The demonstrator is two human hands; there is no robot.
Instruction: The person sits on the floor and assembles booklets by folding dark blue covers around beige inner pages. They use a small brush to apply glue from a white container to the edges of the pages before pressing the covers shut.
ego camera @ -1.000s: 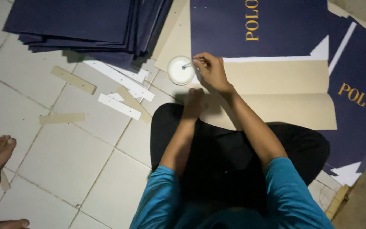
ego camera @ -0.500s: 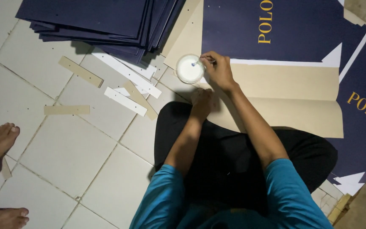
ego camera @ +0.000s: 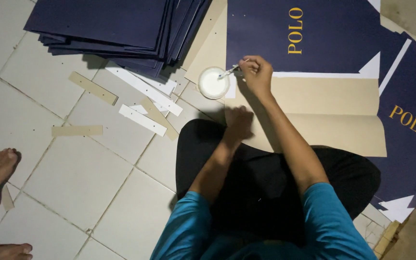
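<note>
Right hand (ego camera: 256,73) pinches a small brush (ego camera: 231,71), its tip dipped in the white glue cup (ego camera: 213,83) on the tiled floor (ego camera: 78,178) beside the tan card (ego camera: 323,115); left hand (ego camera: 239,123), loosely curled and holding nothing, rests on the card's edge

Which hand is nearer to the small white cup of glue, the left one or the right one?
Right. The right hand holds a small brush just beside the cup of glue; the left hand rests lower, toward the knee.

Flattened navy box blanks (ego camera: 309,33) with gold lettering lie unfolded ahead, tan inside showing, beside a stack of navy sheets (ego camera: 116,24).
</note>
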